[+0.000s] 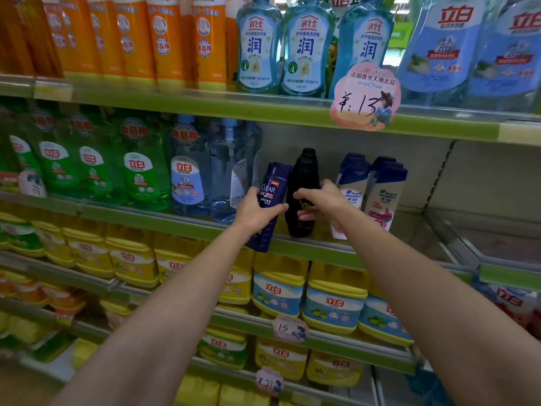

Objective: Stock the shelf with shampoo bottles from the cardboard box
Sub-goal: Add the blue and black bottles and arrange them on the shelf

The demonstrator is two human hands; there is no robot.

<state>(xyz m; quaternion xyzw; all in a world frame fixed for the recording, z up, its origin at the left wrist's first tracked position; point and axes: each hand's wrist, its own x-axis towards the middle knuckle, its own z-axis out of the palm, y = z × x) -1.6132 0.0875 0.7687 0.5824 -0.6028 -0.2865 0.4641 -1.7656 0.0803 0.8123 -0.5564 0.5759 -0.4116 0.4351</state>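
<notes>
Both arms reach up to the middle shelf [307, 250], the one with the green front edge. The left hand [257, 210] grips a dark blue shampoo bottle [268, 206] around its middle, thumb across the label, fingers curled behind it. That bottle leans to the right, and its base hangs just in front of the shelf edge, not on the board. Right beside it, the right hand [322, 200] is wrapped around a black bottle [303, 191], fingers curled over its waist. The black bottle stands nearly upright with its base at the shelf. The two bottles touch or almost touch near their tops; I cannot tell which. Just to the right of the right hand stand two rows of white bottles with blue caps [371, 189], upright on the same shelf. To the left of the blue bottle are clear blue dish soap bottles [205, 171]. A pink price tag [366, 98] hangs from the shelf above.
</notes>
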